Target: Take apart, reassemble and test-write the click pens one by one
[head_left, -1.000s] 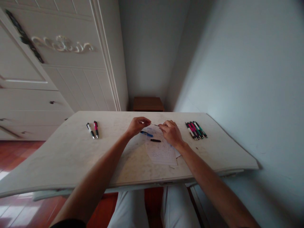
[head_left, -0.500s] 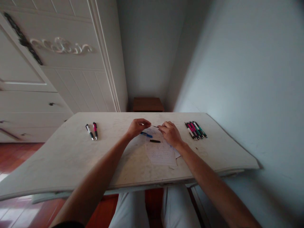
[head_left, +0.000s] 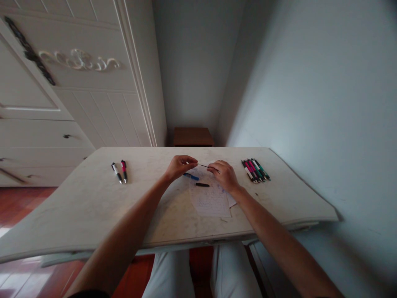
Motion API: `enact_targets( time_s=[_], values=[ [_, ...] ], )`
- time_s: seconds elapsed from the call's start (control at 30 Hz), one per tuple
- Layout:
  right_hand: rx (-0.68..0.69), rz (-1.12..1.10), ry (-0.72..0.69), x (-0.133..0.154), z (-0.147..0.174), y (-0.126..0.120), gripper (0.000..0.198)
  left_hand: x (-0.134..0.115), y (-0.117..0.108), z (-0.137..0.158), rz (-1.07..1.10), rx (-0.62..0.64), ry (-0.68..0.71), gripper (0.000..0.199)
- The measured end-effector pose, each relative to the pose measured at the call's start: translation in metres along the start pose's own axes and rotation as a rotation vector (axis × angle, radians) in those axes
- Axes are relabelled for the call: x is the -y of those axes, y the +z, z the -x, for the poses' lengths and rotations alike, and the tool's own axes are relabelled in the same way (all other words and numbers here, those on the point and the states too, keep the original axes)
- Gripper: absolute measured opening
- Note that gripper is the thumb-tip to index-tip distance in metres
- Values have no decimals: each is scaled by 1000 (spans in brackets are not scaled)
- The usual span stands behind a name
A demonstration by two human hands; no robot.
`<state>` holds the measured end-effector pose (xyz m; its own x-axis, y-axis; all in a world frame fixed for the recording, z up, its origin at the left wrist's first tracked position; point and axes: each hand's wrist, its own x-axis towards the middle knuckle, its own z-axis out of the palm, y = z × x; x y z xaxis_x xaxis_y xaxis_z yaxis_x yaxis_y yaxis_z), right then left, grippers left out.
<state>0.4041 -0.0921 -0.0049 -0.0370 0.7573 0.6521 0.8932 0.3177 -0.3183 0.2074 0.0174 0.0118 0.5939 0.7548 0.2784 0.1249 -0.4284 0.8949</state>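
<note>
Right hand [head_left: 224, 174] shifted slightly, more of the thin dark rod [head_left: 204, 166] showing, left hand [head_left: 179, 167] pinching its left end, right hand farther right, both nearly closed, above table [head_left: 161, 207], blue pen [head_left: 191, 176] nearer.

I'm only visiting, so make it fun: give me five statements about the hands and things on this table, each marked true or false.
1. A thin dark rod spans the gap between the left hand and the right hand. True.
2. The short black cylindrical piece stands upright. False: it lies flat on the handwritten white paper.
3. A white-and-black pen and a pink-and-black pen lie to the left of both hands. True.
4. The row of multicoloured pens lies under the left hand. False: it lies to the right of the right hand.
5. The slim blue piece lies near the left hand. True.
</note>
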Motion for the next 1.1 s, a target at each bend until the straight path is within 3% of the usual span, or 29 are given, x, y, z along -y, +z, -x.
enact_targets(
  time_s=[0.33,0.53,0.7,0.8,0.93,1.1],
  values=[
    [7,-36,42,-6,-1,-1,17,1,2,-1,-22,81,36,40],
    [-44,-72,63,-8,-1,-8,20,4,-15,-3,-200,184,90,55],
    [-104,-83,66,-13,-1,-14,22,13,-29,-4,-314,382,178,40],
    [-97,-75,82,-16,0,-15,21,14,-29,-4,-294,422,168,28],
    [-76,-73,91,-13,-1,-16,19,10,-28,-5,-248,318,128,17],
    [-151,-89,106,-9,-3,-21,19,-2,-32,-5,-32,61,46,36]
  ],
)
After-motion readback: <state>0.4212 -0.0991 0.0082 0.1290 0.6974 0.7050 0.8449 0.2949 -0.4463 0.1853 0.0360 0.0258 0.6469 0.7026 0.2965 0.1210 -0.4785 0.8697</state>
